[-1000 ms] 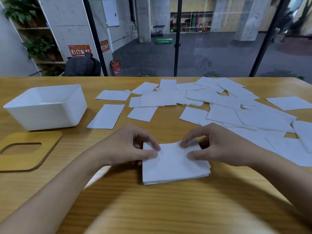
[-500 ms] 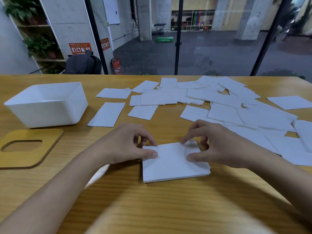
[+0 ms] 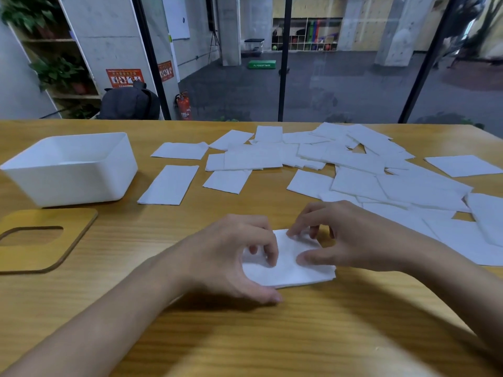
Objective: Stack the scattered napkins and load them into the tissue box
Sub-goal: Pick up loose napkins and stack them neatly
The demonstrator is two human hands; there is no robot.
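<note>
A small stack of white napkins lies on the wooden table in front of me. My left hand curls over its left side, thumb at the near edge and fingers on top. My right hand grips its right side, thumb on top and fingertips at the far edge. Several loose white napkins are scattered across the middle and right of the table. The white tissue box stands open at the far left, with its wooden lid lying flat in front of it.
A single long napkin lies just right of the box. The table's far edge runs along a glass wall with black posts. A dark backpack sits behind the far edge at the left.
My left hand has slid to the right over the stack, covering more of it. My right hand's fingers have moved inward along the far edge. The stack stays in the same place.
</note>
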